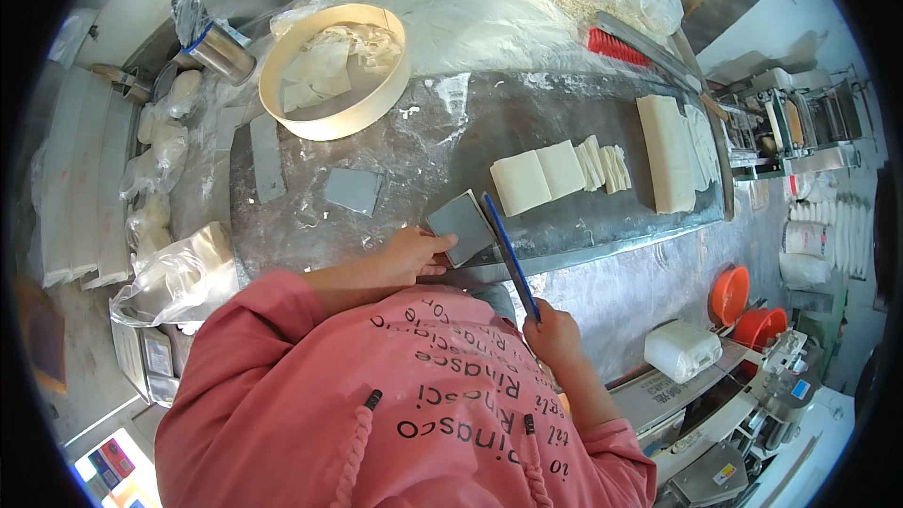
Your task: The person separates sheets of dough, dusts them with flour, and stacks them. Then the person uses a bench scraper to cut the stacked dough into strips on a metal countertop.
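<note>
My left hand (413, 254) grips the near left edge of a grey rectangular plate (462, 229) at the front edge of the dark worktop (395, 155). My right hand (554, 331) is closed on the near end of a long blade with a blue edge strip (509, 247), whose far end lies close beside the plate's right side. Just right of the blade's tip are stacks of pale dough sheets (522, 182), followed by smaller folded strips (603, 166). Another grey square piece (353, 190) lies left of the plate, and a grey strip (267, 159) farther left.
A round wooden sieve (384, 102) holding dough scraps stands at the back left, with a heap of flour (480, 10) behind. A larger dough stack (665, 155) and a red brush (617, 47) are at the right. Plastic bags (176, 282) lie left.
</note>
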Motion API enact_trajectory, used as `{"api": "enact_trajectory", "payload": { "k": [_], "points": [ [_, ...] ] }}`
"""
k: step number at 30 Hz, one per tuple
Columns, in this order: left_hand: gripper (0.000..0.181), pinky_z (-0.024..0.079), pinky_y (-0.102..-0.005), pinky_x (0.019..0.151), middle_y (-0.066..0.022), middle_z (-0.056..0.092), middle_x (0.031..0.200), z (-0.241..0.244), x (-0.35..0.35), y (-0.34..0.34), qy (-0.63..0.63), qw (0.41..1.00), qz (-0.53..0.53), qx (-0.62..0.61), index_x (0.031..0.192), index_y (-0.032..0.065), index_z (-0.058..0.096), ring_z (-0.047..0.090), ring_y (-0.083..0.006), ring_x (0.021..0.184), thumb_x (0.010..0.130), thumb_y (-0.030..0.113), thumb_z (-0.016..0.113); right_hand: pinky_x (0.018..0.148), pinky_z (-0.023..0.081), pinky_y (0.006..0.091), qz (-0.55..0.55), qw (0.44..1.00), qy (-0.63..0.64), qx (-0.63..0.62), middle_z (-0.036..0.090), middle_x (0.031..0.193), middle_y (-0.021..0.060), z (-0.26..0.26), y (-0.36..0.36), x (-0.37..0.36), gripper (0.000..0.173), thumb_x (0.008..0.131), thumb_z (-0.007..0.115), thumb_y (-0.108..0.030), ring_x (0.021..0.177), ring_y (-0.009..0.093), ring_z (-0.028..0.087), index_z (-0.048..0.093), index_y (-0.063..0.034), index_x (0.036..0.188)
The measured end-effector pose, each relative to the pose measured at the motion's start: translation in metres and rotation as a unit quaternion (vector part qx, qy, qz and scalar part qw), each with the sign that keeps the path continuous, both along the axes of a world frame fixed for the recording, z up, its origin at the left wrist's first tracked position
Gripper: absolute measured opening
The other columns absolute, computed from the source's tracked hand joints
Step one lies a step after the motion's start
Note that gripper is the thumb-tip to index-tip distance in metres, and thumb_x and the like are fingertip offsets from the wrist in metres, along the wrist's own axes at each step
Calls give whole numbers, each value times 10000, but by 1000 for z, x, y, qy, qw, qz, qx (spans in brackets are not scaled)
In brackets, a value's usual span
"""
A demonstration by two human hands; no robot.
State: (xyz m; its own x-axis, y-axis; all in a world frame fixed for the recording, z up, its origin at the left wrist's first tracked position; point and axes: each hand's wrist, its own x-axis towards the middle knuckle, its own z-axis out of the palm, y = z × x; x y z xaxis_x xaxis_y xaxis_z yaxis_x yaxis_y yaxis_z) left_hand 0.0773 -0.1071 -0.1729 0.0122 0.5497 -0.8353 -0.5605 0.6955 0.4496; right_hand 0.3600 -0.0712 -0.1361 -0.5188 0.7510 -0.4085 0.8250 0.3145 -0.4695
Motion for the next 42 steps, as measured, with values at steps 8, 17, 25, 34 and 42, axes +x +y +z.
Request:
{"api": "enact_trajectory", "payload": {
  "k": [8,17,25,34,42],
  "points": [
    [532,413,-433,938,-167,495,1171,-3,10,-1,708,622,-160,293,1169,15,506,483,-343,1122,713,154,742,574,500,477,-1,998,63,24,624,643,184,28,33,-9,273,789,557,-168,603,381,622,616,-54,1031],
    [480,358,-461,1036,-164,458,1300,-5,-2,14,591,487,-393,509,1242,16,537,403,-339,1252,776,132,546,548,504,451,30,998,59,14,630,654,150,49,35,-45,265,798,544,-171,588,358,623,586,-67,1039],
    [582,342,-489,1043,-203,439,1296,-6,-2,19,572,511,-437,469,1227,10,539,385,-399,1246,724,274,664,521,505,460,31,999,39,-13,630,644,147,50,31,-43,253,793,528,-176,584,340,634,546,-33,1001],
    [549,329,-539,1033,-250,412,1285,-5,-2,27,561,520,-410,497,1213,10,530,376,-460,1224,780,339,609,469,499,463,24,999,33,-23,625,625,152,49,32,-37,245,769,539,-167,525,334,626,553,-31,972],
    [528,312,-558,1042,-271,407,1284,-14,-7,23,559,513,-432,488,1211,8,529,370,-483,1235,814,353,578,428,492,426,42,998,57,4,609,592,122,46,34,-36,234,750,544,-149,488,301,616,552,-32,953]
  ]
}}
